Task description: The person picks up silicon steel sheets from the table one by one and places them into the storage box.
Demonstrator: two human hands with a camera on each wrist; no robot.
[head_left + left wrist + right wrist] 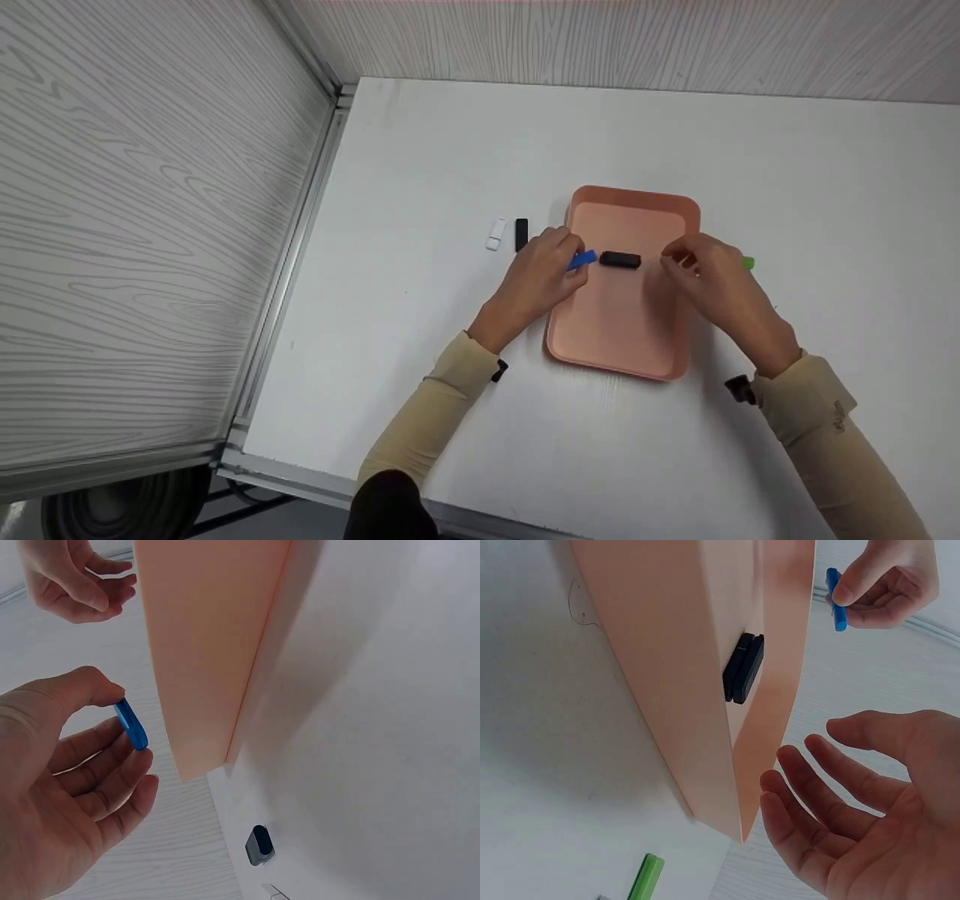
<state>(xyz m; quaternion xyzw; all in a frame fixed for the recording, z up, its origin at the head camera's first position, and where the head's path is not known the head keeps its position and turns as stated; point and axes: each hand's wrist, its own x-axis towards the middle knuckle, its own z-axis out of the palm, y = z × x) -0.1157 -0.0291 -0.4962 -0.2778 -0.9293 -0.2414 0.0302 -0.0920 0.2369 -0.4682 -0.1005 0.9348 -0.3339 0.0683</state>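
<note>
My left hand pinches a blue USB stick between thumb and fingers, above the left side of a pink tray. In the left wrist view the blue stick stands out between the thumb tip and the fingertips. Over the tray's right rim, my right hand has loosely bent fingers with nothing between them, as the right wrist view shows. On the tray floor between the hands lies a black USB stick; in the right wrist view two dark bars show there side by side.
Left of the tray, a white USB stick and another black one lie on the white table. A green stick is right of the tray, partly behind my right hand. Wood-patterned panels border the table at left and back.
</note>
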